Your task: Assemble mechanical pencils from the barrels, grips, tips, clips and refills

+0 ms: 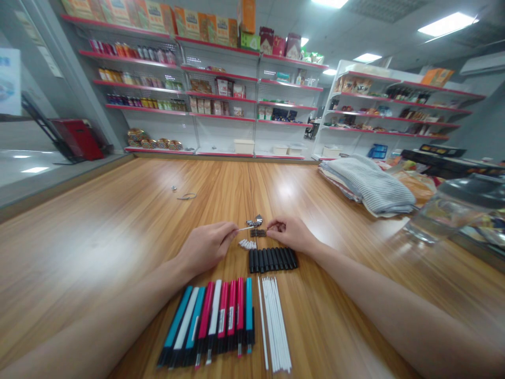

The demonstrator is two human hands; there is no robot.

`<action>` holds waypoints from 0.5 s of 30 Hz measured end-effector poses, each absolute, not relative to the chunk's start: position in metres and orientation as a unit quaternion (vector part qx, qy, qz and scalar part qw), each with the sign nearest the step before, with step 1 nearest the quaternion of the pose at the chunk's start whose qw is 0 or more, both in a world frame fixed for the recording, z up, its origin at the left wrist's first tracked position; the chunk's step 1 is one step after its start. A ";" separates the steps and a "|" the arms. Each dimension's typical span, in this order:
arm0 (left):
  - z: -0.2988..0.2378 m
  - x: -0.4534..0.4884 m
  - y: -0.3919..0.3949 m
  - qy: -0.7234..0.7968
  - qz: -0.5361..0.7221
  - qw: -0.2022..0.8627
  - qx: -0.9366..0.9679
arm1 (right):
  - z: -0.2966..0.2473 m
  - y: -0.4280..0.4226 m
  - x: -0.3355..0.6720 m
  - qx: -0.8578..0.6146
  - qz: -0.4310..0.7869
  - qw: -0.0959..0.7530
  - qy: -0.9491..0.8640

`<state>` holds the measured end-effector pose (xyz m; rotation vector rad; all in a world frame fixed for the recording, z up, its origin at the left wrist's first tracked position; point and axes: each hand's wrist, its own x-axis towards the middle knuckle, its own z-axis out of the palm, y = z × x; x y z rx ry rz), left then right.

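One slim stick [246, 228], straight, pale (end pinched)

wood-grain table [98, 226], white shelving [221, 129] edged in red, bright ceiling lights [447, 25], shiny pale floor [23, 181]

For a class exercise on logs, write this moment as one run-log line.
left hand: pinching thin rod | right hand: beside small dark parts | nearer person: black tubes, pens, white sticks
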<state>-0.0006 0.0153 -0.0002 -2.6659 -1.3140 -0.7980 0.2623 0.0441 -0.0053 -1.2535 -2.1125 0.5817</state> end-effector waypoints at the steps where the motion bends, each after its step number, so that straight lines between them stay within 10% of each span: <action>1: 0.000 -0.001 0.015 -0.426 -0.258 0.034 -0.866 | -0.005 0.043 0.262 -0.472 0.219 0.312 -0.795; 15: 0.001 -0.001 0.013 -0.418 -0.248 0.043 -0.873 | -0.003 0.035 0.259 -0.393 0.126 0.385 -0.826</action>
